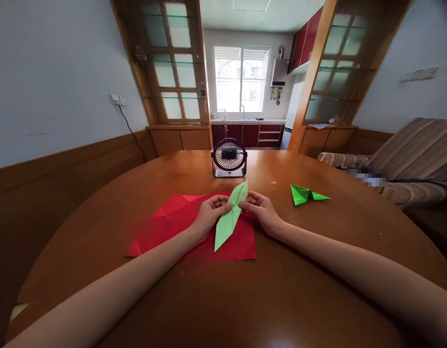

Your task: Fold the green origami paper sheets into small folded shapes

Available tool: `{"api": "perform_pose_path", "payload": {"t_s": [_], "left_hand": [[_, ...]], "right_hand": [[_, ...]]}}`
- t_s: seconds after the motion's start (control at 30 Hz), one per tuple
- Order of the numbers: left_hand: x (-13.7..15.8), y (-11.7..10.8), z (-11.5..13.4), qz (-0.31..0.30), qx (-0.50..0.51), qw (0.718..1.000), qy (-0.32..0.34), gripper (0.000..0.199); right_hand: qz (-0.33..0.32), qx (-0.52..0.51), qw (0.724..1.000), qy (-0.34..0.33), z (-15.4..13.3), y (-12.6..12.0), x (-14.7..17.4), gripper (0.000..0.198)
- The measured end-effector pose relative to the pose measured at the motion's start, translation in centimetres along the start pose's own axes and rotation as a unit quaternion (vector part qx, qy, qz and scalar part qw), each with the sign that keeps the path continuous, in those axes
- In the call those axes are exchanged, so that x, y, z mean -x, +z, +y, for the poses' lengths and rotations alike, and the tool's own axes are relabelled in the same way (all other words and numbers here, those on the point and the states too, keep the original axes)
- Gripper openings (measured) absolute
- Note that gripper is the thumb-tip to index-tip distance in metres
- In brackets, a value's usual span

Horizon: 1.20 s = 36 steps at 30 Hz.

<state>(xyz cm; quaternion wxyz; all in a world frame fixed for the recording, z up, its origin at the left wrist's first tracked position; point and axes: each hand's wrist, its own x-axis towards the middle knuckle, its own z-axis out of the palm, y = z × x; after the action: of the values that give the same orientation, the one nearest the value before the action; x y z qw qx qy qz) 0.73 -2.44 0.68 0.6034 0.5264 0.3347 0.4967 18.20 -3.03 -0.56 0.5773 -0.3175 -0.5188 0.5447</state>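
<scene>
Between my two hands is a folded piece of light green paper (231, 217), long and pointed at both ends, tilted with its upper tip to the right. My left hand (210, 215) pinches its left edge near the middle, thumb on top. From the other side, my right hand (262, 210) grips the right edge with the thumb on the face and fingers behind. Beneath them a creased red sheet of paper (187, 241) lies flat on the table. A brighter green folded paper piece (302, 194) rests to the right, apart from my hands.
A small dark purple desk fan (229, 157) stands on the wooden table (274, 299) just beyond my hands. Past the table's right edge is a striped sofa (408, 154). A black cord (131, 128) hangs from a wall socket on the left.
</scene>
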Motion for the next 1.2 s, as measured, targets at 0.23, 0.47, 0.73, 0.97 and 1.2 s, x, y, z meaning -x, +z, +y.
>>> {"api": "perform_pose_path", "payload": {"t_s": [0.23,0.47,0.73,0.97,1.2], "left_hand": [[0.0,0.1,0.1,-0.012,0.023,1.0,-0.019,0.034],[-0.2,0.0,0.3,-0.016,0.052,0.998,-0.025,0.035],[-1.1,-0.3,-0.8,0.089,0.076,0.991,0.063,0.039],[-0.6,-0.2,-0.5,0.086,0.037,0.995,0.028,0.049],[0.3,0.3,0.0,0.001,-0.063,0.993,0.102,0.081]], "right_hand": [[-0.076,0.049,0.996,-0.016,-0.4,0.3,0.3,0.033],[-0.102,0.087,0.991,0.005,-0.1,0.2,0.4,0.044],[-0.024,0.088,0.995,-0.05,0.3,0.0,0.0,0.039],[-0.072,0.181,0.98,-0.041,0.1,0.4,0.3,0.04],[-0.051,0.242,0.965,-0.089,0.2,0.3,0.5,0.061]]}}
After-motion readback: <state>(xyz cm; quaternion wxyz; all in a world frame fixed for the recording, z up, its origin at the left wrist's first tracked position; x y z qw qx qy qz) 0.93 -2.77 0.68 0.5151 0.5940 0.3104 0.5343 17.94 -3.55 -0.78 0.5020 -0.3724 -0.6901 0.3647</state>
